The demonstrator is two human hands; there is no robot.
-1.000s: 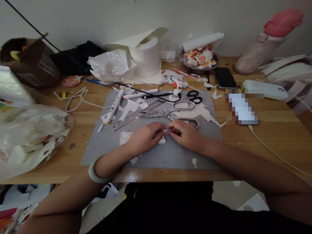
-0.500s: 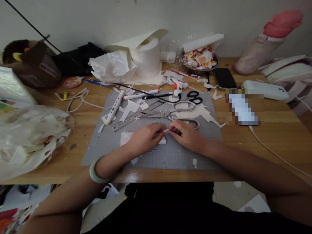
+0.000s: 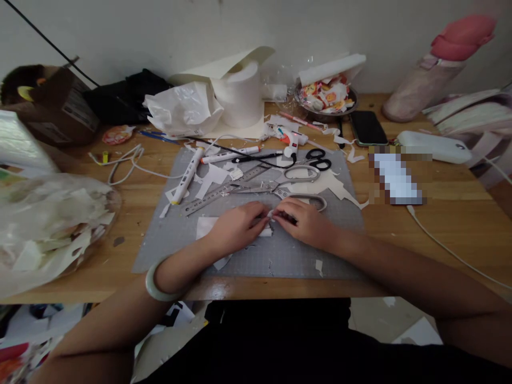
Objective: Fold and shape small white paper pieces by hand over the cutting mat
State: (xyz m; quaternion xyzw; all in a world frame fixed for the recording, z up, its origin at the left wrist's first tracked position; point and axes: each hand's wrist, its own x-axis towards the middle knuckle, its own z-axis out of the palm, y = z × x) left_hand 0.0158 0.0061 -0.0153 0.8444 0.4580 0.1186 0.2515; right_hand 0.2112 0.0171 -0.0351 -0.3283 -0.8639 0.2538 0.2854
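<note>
A small white paper piece (image 3: 272, 214) is pinched between the left hand (image 3: 236, 226) and the right hand (image 3: 306, 221), fingertips meeting over the grey mat (image 3: 280, 256) near the counter's (image 3: 460, 224) front edge.

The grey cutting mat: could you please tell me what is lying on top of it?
On the grey cutting mat lie large silver scissors, a metal ruler, markers and paper scraps. Both hands, left hand and right hand, pinch a small white paper piece; they cover what lies beneath them.
</note>
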